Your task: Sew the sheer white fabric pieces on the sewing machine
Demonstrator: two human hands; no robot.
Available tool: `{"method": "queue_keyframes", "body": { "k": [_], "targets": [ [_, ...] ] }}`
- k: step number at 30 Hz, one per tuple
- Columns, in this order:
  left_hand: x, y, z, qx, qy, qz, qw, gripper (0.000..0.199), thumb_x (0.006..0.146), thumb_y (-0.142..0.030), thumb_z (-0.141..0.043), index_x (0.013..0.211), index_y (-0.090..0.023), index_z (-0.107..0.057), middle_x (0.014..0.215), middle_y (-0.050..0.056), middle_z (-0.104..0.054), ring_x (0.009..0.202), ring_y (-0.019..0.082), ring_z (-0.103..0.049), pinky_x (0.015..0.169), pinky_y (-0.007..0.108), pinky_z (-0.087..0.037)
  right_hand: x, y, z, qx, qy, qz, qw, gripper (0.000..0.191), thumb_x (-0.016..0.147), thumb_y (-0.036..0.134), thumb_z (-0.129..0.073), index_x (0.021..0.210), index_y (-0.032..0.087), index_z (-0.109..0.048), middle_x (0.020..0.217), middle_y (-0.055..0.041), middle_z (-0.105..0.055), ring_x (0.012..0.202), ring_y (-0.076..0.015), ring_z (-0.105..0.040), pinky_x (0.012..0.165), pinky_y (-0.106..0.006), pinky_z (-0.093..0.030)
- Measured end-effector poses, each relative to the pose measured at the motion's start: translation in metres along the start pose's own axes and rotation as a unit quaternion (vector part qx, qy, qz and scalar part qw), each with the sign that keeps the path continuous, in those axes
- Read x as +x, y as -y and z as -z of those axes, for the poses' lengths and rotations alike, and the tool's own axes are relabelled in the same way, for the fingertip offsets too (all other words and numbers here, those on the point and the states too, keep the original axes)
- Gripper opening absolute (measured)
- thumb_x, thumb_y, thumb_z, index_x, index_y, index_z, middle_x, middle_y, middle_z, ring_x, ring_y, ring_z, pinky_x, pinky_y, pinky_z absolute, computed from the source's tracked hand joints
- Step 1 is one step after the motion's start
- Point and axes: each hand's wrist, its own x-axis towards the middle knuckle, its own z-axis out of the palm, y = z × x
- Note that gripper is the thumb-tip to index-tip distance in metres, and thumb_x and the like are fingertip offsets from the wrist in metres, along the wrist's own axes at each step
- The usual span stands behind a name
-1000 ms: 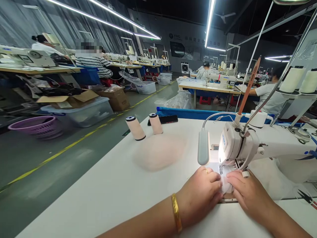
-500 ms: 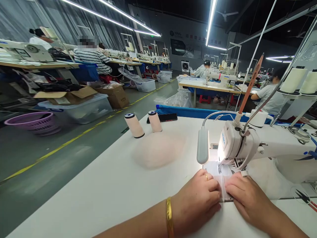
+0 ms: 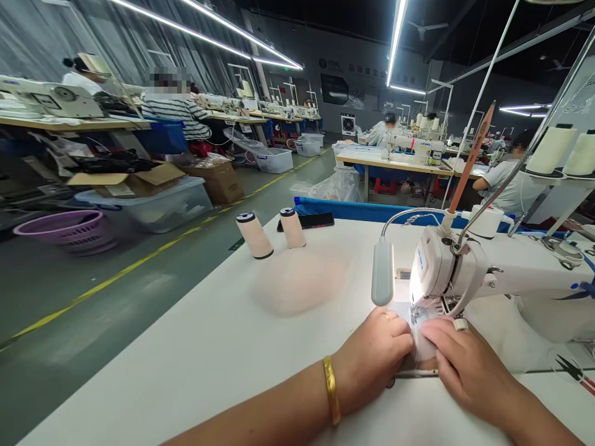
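Sheer pale fabric (image 3: 424,348) lies on the bed of a white sewing machine (image 3: 430,263), partly under the presser foot. My left hand (image 3: 379,350), with a gold ring and bracelet, is closed, its curled fingers pinching the left edge of the fabric. Opposite it, my right hand (image 3: 467,365) rests on the fabric, fingers stretched toward the needle area and thumb apart. A white band circles one of its fingers. The machine's lamp (image 3: 382,272) lights the spot just above the hands. Both palms are hidden.
Two peach thread cones (image 3: 255,235) and a dark phone (image 3: 316,220) stand or lie at the table's back edge. Sheer peach fabric (image 3: 302,282) spreads on the tabletop. Red-handled snips (image 3: 576,371) lie far right. A purple basket (image 3: 67,232) is on the floor; other people sit at machines beyond.
My left hand has moved slightly forward and left toward the presser foot. The fabric has shifted farther under the foot. My right hand's fingers are straighter, in nearly the same place.
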Motion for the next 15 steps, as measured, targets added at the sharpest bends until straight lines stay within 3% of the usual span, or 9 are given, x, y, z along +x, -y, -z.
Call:
{"method": "queue_keyframes", "body": {
  "k": [3, 6, 10, 15],
  "targets": [
    [0.003, -0.001, 0.005, -0.031, -0.004, 0.012, 0.999, 0.021, 0.094, -0.006, -0.046, 0.081, -0.020, -0.056, 0.084, 0.001, -0.067, 0.074, 0.017, -0.054, 0.076, 0.033, -0.039, 0.001, 0.003, -0.001, 0.025, 0.005, -0.006, 1.000, 0.048, 0.096, 0.015, -0.049, 0.144, 0.020, -0.047, 0.123, -0.0138, -0.070, 0.116, -0.0302, -0.065, 0.100, -0.049, -0.054],
    [0.005, -0.002, 0.010, -0.060, -0.003, 0.037, 0.997, 0.022, 0.099, -0.011, -0.043, 0.083, -0.020, -0.055, 0.083, 0.001, -0.066, 0.074, 0.017, -0.055, 0.076, 0.033, -0.041, 0.007, 0.003, -0.006, 0.031, -0.006, 0.003, 0.999, 0.047, 0.096, 0.015, -0.053, 0.142, 0.021, -0.049, 0.129, -0.0140, -0.070, 0.117, -0.0298, -0.067, 0.096, -0.046, -0.057],
    [0.007, 0.000, 0.011, -0.087, -0.019, 0.065, 0.994, 0.022, 0.102, -0.016, -0.040, 0.088, -0.020, -0.056, 0.086, 0.002, -0.066, 0.076, 0.018, -0.057, 0.075, 0.033, -0.042, 0.015, -0.001, -0.018, 0.012, -0.067, 0.006, 0.998, 0.038, 0.096, 0.003, -0.044, 0.124, 0.023, -0.061, 0.116, -0.0092, -0.074, 0.106, -0.0255, -0.070, 0.079, -0.035, -0.059],
    [0.009, 0.001, 0.011, -0.090, -0.024, 0.067, 0.993, 0.021, 0.101, -0.016, -0.041, 0.090, -0.020, -0.058, 0.087, 0.003, -0.066, 0.076, 0.018, -0.058, 0.076, 0.033, -0.043, 0.018, -0.002, -0.023, 0.035, -0.091, -0.025, 0.995, 0.023, 0.099, 0.009, -0.047, 0.106, 0.024, -0.064, 0.096, -0.0043, -0.074, 0.089, -0.0219, -0.067, 0.074, -0.031, -0.055]
  ]
}}
